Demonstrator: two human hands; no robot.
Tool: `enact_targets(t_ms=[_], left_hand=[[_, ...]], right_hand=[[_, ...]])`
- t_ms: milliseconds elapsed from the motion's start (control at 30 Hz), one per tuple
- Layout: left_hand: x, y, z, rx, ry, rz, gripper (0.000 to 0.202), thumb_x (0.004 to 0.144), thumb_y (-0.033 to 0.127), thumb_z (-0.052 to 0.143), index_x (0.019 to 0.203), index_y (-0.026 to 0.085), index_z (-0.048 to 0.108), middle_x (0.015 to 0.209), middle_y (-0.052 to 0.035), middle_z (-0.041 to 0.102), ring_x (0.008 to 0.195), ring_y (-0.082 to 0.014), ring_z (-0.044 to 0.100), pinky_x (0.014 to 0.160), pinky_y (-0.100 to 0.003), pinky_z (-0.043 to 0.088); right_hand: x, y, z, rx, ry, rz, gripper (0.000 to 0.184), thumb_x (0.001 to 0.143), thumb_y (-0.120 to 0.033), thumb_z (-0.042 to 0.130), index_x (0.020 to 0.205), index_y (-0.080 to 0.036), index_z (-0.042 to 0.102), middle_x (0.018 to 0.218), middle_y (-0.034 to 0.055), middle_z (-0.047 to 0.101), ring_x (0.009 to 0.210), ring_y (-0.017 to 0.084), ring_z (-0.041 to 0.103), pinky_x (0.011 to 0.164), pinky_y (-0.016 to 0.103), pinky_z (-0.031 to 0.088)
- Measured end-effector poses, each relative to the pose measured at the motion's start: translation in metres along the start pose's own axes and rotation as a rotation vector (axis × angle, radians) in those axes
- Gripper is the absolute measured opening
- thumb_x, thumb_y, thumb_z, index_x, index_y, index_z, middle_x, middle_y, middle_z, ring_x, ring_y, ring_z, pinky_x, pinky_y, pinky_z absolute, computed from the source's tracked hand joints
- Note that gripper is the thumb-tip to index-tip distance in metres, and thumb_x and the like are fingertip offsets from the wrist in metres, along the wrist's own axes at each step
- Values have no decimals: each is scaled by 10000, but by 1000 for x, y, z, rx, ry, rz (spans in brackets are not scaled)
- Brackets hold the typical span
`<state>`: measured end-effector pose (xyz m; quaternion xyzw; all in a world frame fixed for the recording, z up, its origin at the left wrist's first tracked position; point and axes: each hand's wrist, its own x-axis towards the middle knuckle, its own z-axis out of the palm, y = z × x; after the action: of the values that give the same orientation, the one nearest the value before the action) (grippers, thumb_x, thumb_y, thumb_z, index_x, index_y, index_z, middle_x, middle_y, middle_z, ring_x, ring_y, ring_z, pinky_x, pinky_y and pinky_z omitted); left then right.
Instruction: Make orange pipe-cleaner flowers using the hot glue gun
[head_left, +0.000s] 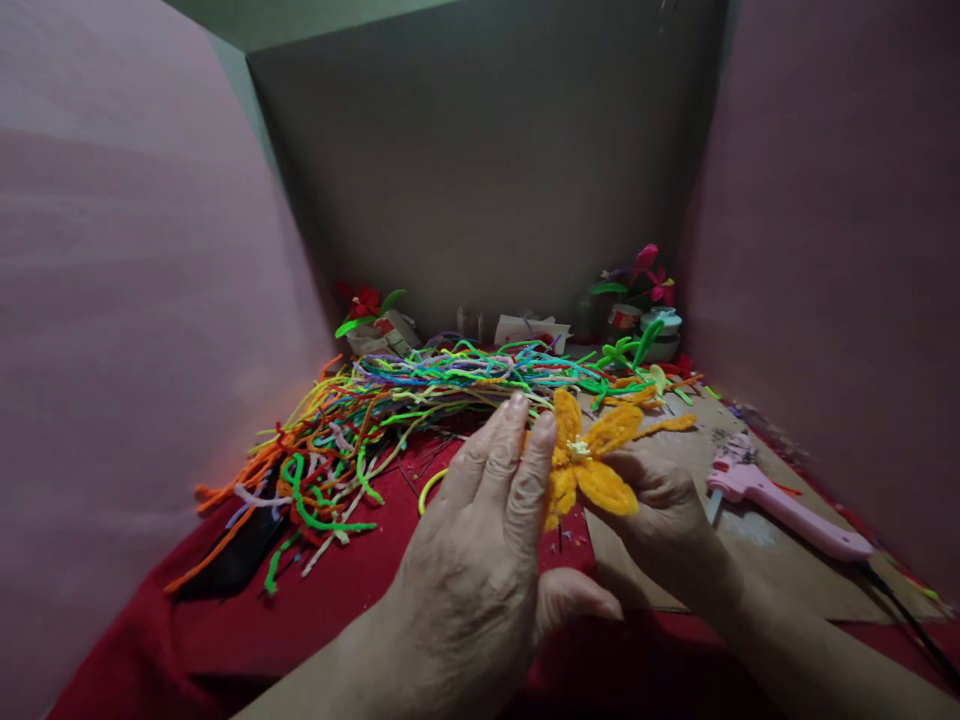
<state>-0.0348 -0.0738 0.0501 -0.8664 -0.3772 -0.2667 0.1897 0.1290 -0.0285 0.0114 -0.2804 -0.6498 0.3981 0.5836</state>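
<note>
An orange pipe-cleaner flower (589,455) with a pale yellow centre sits between my two hands above the red cloth (337,590). My left hand (487,540) is seen from the back; its fingers stretch up against the flower's left petals and the thumb points right. My right hand (664,510) is curled under the flower from the right, fingers closed on its lower petals and stem side.
A big heap of coloured pipe cleaners (390,410) lies across the middle and left. A pink glue gun (780,505) rests on a brown cardboard sheet (750,560) at right. Finished flowers (645,275) and small boxes stand at the back. Pink panels wall in both sides.
</note>
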Motion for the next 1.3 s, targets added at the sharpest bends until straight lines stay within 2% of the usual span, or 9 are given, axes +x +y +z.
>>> enact_targets(t_ms=[233, 400, 600, 733, 867, 933, 1033, 1100, 1300], left_hand=[[-3, -2, -5, -73, -42, -51, 816, 801, 537, 433, 1405, 97, 105, 1414, -252, 280, 1345, -302, 200, 1023, -476, 345], [0, 1, -17, -22, 3, -39, 794, 776, 575, 438, 1376, 100, 230, 1405, -242, 309, 1345, -316, 191, 1041, -492, 306], [-2, 11, -4, 57, 55, 98, 702, 743, 567, 504, 1240, 73, 456, 1347, -255, 397, 1321, -343, 241, 1041, -512, 284], [-5, 9, 1, 48, 52, 94, 690, 747, 546, 521, 1258, 88, 451, 1345, -232, 418, 1310, -332, 275, 1053, -511, 259], [-3, -3, -22, -125, -11, 4, 648, 817, 534, 408, 1324, 132, 379, 1395, -168, 379, 1310, -287, 295, 1055, -455, 295], [1, -10, -36, -251, -29, -165, 553, 865, 481, 356, 1345, 206, 358, 1422, -96, 358, 1295, -250, 332, 1056, -407, 313], [10, -19, -47, -381, -55, -299, 450, 904, 359, 355, 1344, 261, 359, 1391, -29, 414, 1271, -215, 372, 1053, -379, 325], [17, -22, -46, -428, -55, -252, 448, 900, 315, 387, 1343, 252, 359, 1388, -25, 418, 1269, -211, 374, 1060, -374, 315], [35, -21, -32, -397, -163, 181, 494, 884, 292, 440, 1347, 154, 336, 1428, -67, 350, 1317, -172, 276, 1092, -326, 260]], right_hand=[[1, 0, 1, 17, -4, 22, 130, 724, -355, 671, 768, -246, 728, 790, 31, 678, 712, 166, 583, 703, 303, 492], [1, 0, 2, 23, -20, 2, 142, 732, -362, 664, 824, -273, 726, 833, 23, 681, 775, 176, 586, 750, 330, 489], [2, -8, 4, 31, -26, 2, 113, 727, -354, 670, 802, -292, 727, 869, 8, 687, 700, 152, 573, 737, 315, 491], [2, -8, 5, 41, -9, 30, 135, 717, -362, 674, 800, -270, 727, 888, 28, 681, 757, 168, 579, 710, 304, 497], [3, -4, 6, 57, 9, 44, 101, 697, -334, 695, 747, -254, 732, 779, 18, 678, 735, 163, 573, 677, 286, 483], [3, -3, 6, 79, 16, 60, 84, 672, -324, 718, 706, -248, 731, 706, 6, 667, 658, 142, 556, 625, 265, 471], [3, -4, 5, 120, -22, 71, 80, 669, -322, 725, 720, -261, 736, 704, -1, 672, 656, 132, 559, 625, 248, 465], [3, -5, 4, 159, -81, 78, 99, 691, -327, 709, 769, -275, 739, 735, 1, 682, 717, 140, 583, 662, 246, 471], [3, -6, 0, 134, -173, 0, 81, 725, -283, 682, 783, -276, 739, 709, -12, 665, 694, 122, 572, 646, 219, 473]])
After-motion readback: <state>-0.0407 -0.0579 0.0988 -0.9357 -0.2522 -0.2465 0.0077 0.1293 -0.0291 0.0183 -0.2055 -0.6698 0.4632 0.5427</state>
